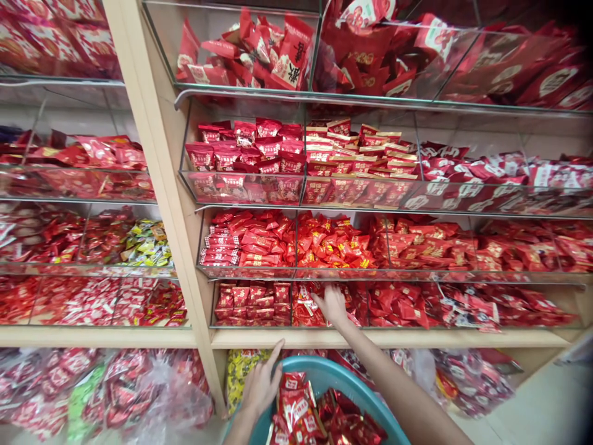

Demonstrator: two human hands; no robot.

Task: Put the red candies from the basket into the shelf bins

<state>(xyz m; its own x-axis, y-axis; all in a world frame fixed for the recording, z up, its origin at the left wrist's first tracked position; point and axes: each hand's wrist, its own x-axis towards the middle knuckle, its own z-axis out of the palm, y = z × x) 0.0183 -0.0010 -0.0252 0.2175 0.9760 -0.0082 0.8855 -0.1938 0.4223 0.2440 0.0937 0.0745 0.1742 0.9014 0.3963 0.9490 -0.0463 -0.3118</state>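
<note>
My right hand (331,304) reaches over the front pane into a compartment of the lowest shelf, among small red snack packets (308,314). Its thumb points left, while the other fingertips are hidden among the packets, so I cannot tell whether it grips one. Below, a teal plastic basin (393,413) holds larger shiny red packets (296,408). By the basin's left side is my left hand (262,386), open, with its index finger stretched out and no packet in it.
Glass-fronted shelves (370,207) rise ahead, divided into compartments of red packets. A wooden upright (160,154) parts them from the left-hand shelves, where green-yellow packets (147,242) lie. Under the bottom ledge (389,338) are clear bags of packets (157,389) and a yellow bag (243,374).
</note>
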